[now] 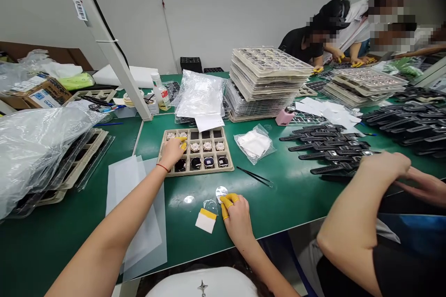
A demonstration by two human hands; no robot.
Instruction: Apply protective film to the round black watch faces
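My left hand [173, 151] reaches into a beige compartment tray [195, 169] of round watch faces, its yellow-capped fingertips curled over a cell near the tray's left side. What they pinch is hidden. My right hand [236, 216] rests on the green table near the front edge, yellow-capped fingers pressed on a small clear round film [220, 191]. Two more clear round films [188, 200] lie beside it, along with a white and yellow pad [206, 220]. Black tweezers [255, 177] lie to the right of the tray.
Clear plastic sheets [139, 213] lie at front left, bagged trays [42, 158] farther left. Stacked trays [265, 79] and a plastic bag [200, 95] stand behind. Black watch straps [327, 148] cover the right. A co-worker's arm [358, 213] reaches in at right; other people work at the back.
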